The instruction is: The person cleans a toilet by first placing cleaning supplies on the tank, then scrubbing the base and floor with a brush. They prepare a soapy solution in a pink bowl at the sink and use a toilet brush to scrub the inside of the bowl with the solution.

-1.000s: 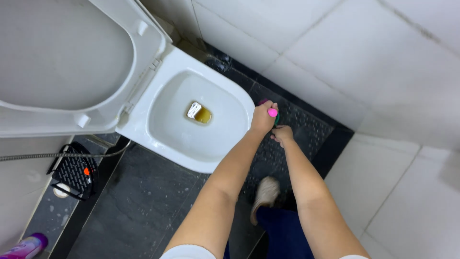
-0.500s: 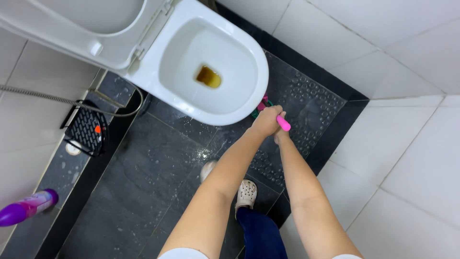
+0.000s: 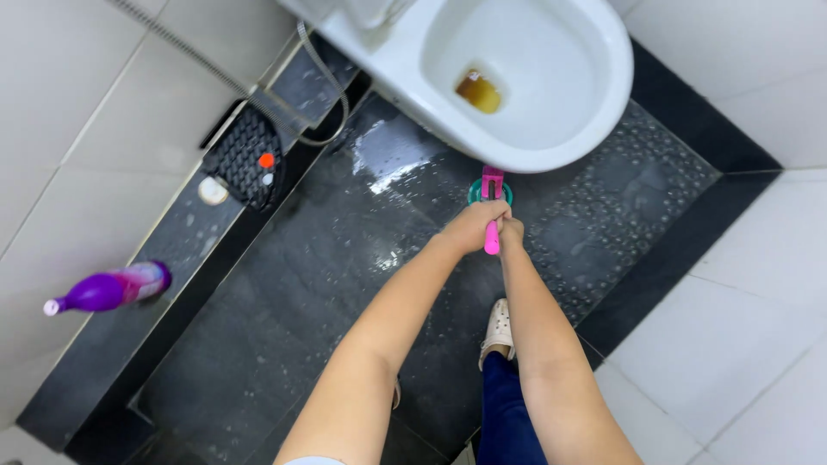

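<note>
A purple bottle [image 3: 110, 289] with a white cap lies tilted at the left wall's dark ledge [image 3: 103, 362].

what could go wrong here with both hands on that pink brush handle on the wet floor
1. The dark tiled floor shines with water and droplets, so the foot in the white clog might slip.
2. The left hand and right hand both grip the pink plastic brush handle, leaving neither free to catch a fall.
3. The white ceramic toilet bowl rim sits just past the handle; a hard push may knock it.
</note>
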